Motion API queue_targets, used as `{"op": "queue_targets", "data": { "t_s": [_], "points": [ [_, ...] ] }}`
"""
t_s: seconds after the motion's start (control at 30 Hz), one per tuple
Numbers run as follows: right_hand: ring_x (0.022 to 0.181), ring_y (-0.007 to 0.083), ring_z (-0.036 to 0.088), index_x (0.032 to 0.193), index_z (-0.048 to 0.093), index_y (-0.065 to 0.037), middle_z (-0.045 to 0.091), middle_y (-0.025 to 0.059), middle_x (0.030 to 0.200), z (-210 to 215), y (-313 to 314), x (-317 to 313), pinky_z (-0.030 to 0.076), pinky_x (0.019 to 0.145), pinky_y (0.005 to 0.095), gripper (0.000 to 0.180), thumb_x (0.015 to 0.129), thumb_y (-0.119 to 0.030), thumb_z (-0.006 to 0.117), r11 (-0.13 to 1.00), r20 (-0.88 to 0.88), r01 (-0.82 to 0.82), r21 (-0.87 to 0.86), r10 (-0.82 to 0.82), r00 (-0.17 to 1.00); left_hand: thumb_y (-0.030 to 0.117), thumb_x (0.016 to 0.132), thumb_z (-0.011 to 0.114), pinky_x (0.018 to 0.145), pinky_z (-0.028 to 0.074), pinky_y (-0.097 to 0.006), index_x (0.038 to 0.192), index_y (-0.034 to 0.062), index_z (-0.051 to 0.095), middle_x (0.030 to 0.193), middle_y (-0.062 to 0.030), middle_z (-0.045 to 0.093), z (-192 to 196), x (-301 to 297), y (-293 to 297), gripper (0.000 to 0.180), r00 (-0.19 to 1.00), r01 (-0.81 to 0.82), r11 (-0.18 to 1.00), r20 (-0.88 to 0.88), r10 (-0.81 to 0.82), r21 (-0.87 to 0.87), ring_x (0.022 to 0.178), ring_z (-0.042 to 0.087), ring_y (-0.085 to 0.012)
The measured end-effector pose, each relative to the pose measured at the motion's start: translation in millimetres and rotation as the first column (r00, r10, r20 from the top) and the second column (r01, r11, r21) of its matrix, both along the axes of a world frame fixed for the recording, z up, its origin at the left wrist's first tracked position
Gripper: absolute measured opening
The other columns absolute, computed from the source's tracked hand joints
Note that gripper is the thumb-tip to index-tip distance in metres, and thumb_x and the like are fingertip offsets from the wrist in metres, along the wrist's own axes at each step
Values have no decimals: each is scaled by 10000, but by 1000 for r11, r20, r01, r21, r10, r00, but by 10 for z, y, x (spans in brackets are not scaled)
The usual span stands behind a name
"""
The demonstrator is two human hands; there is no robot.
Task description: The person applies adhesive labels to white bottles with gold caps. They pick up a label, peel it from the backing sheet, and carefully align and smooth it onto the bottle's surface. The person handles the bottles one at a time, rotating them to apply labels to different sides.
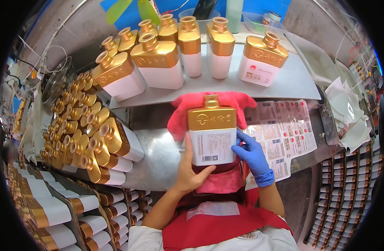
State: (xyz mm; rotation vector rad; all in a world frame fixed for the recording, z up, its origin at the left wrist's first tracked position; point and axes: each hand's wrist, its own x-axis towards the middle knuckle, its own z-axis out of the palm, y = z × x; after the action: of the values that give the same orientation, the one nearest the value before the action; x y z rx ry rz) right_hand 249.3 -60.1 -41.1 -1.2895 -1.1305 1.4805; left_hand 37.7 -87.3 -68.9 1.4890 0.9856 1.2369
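A white bottle with a gold shoulder and neck stands upright in front of me, over a red cloth. Printed text and a small code show on its white face. Bare, my left hand grips its lower left side, thumb under the bottom edge. On the other side my right hand, in a blue glove, holds the lower right edge. Just right of it lies a clear sheet of printed labels, some with red round marks.
Several like bottles stand on a raised grey shelf behind. Many unlabelled bottles crowd the left. Racks of bottles flank both sides below. A tray with crumpled backing paper sits at the right.
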Motion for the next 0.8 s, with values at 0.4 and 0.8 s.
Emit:
{"op": "queue_targets", "data": {
  "t_s": [0.4, 0.8],
  "points": [
    [727, 17, 478, 1283, 492, 50, 513, -38, 870, -55, -50, -52, 398, 656, 151, 502, 822, -35, 671, 996, -83, 74, -52, -78, 993, -174, 785, 526, 1096, 292, -350, 1475, 9, 148, 1487, -106, 257, 37, -208, 79, 808, 829, 217, 959, 553, -83, -182, 1348, 315, -219],
    [726, 14, 471, 1279, 494, 49, 503, -45, 866, -57, -76, -91, 388, 660, 145, 500, 825, -55, 675, 992, -62, 112, -50, -115, 991, -162, 772, 570, 1055, 381, -352, 1444, 17, 239, 1405, -134, 354, 66, -180, 125, 770, 861, 123, 969, 509, 3, -214, 1284, 404, -239]
  ]
}}
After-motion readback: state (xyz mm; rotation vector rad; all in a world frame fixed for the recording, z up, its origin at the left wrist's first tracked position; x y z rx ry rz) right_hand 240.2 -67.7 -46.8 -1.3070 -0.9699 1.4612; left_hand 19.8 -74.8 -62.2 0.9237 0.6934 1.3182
